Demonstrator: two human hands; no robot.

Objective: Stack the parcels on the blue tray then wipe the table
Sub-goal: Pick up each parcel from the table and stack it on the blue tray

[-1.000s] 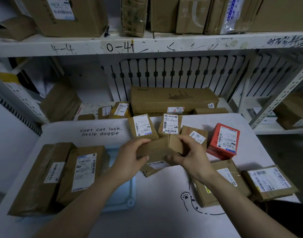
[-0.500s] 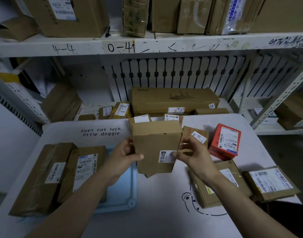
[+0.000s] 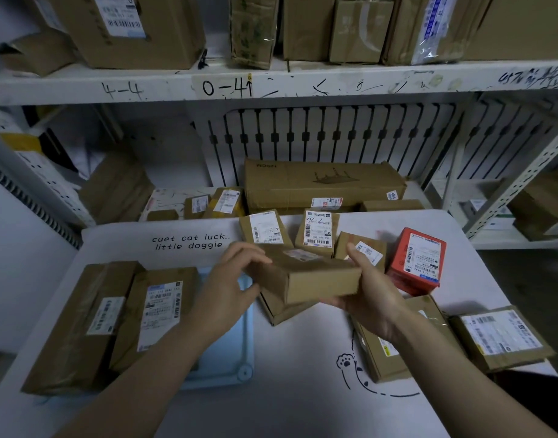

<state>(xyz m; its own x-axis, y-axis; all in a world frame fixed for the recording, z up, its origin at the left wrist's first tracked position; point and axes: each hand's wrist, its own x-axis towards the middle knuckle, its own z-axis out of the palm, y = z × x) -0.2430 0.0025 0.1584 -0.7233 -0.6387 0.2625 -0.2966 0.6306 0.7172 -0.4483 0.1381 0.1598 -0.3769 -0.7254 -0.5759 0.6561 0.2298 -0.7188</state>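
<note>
Both forearms are bare and enter from the lower edge, converging toward the centre. The left forearm runs up and to the right; the right forearm runs up and to the left.

Left hand: back of hand faces up, fingers curled over the far left edge of a raised parcel, thumb at its near left side.

Right hand: palm set against the parcel's right end, thumb extended up along the top right corner, fingers curled beneath the underside.
</note>
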